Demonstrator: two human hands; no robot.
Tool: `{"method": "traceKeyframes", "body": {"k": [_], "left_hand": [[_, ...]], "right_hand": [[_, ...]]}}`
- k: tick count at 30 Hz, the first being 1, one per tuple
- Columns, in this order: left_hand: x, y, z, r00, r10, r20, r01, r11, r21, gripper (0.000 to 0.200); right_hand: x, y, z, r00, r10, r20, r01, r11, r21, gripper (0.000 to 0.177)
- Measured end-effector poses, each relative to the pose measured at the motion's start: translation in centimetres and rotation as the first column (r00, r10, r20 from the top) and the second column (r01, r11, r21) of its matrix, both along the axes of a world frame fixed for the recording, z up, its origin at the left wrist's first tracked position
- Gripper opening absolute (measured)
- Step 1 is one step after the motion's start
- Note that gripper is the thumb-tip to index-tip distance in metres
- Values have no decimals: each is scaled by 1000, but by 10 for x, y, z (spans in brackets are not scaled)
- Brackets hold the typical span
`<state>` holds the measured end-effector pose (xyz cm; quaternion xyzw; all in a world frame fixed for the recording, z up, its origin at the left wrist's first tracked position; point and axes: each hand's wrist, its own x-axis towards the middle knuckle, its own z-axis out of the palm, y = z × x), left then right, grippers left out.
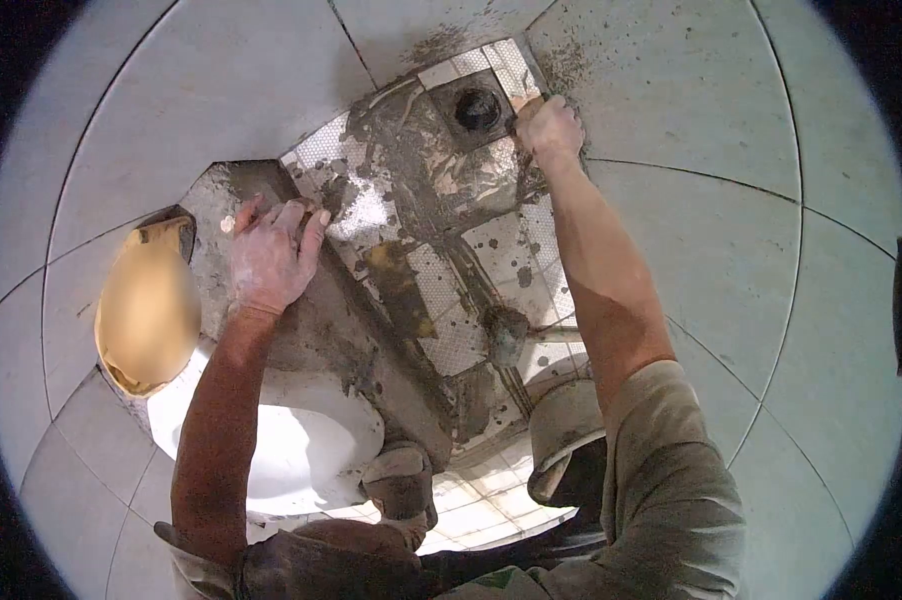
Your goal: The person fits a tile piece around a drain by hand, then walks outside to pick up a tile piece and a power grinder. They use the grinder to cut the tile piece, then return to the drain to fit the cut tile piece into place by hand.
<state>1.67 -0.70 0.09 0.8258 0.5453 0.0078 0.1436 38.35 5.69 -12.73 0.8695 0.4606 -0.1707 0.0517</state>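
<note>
My left hand (274,252) rests on a grey, cement-smeared ledge (366,345). Its fingers are spread and bent over the ledge's upper edge. Up at the right wall, my right hand (552,132) is closed, low to the floor beside the round dark drain opening (477,108). A small tan edge shows by its fingers, but I cannot make out what it holds. Wet grey mortar (411,160) lies smeared around the drain. White mosaic tiles (451,325) cover parts of the floor, spotted with mortar.
A tan bag-like object (143,330), partly blurred, stands at the left. Below it is a rounded white fixture (316,440). A grey mortar-covered object (507,335) lies on the floor near a yellow-and-dark patch (399,285). Large grey wall tiles (686,240) close in both sides.
</note>
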Motion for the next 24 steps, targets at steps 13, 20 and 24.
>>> {"method": "traceKeyframes", "body": {"k": [13, 20, 24], "left_hand": [[4, -1, 5, 999, -6, 48, 2, 997, 76, 26], [0, -3, -1, 998, 10, 65, -16, 996, 90, 26], [-2, -4, -3, 992, 33, 122, -45, 994, 101, 26]], "right_hand": [[-23, -92, 14, 995, 98, 13, -97, 946, 310, 50], [-74, -199, 41, 949, 199, -243, -52, 862, 504, 31], [-88, -230, 79, 908, 116, -403, 76, 900, 430, 28]]}}
